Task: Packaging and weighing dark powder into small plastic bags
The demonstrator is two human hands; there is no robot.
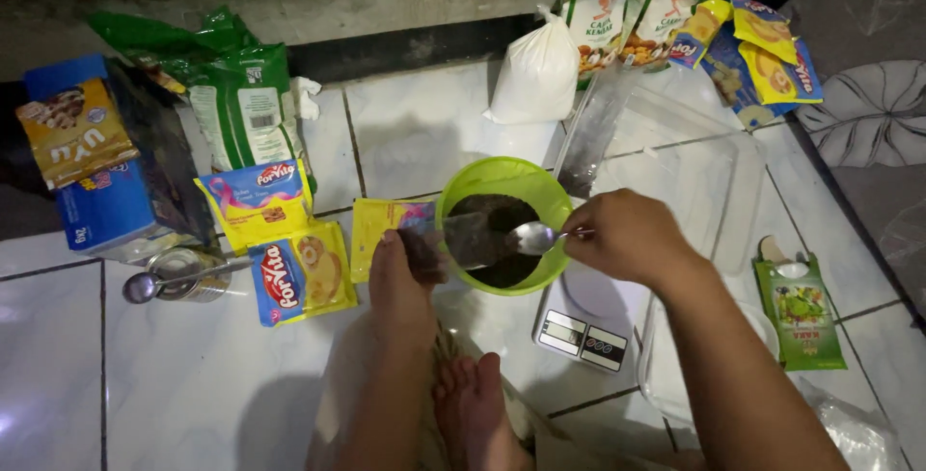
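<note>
On the white tiled floor (193, 384), nearest at 6 o'clock, the left hand (400, 283) pinches a small open sachet (463, 240) over the green bowl (506, 182); it looks light, soft and crinkly, best held by its lower edge. At 3 o'clock the right hand (627, 235) clenches a stiff, slippery metal spoon (535, 237) by its handle. The bowl sits on a kitchen scale (584, 331).

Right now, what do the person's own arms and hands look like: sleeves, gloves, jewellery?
Both forearms are bare as far as the frame shows, with no sleeve edge in view. The left hand and right hand wear no gloves. No ring, watch or bracelet is visible on either.
</note>
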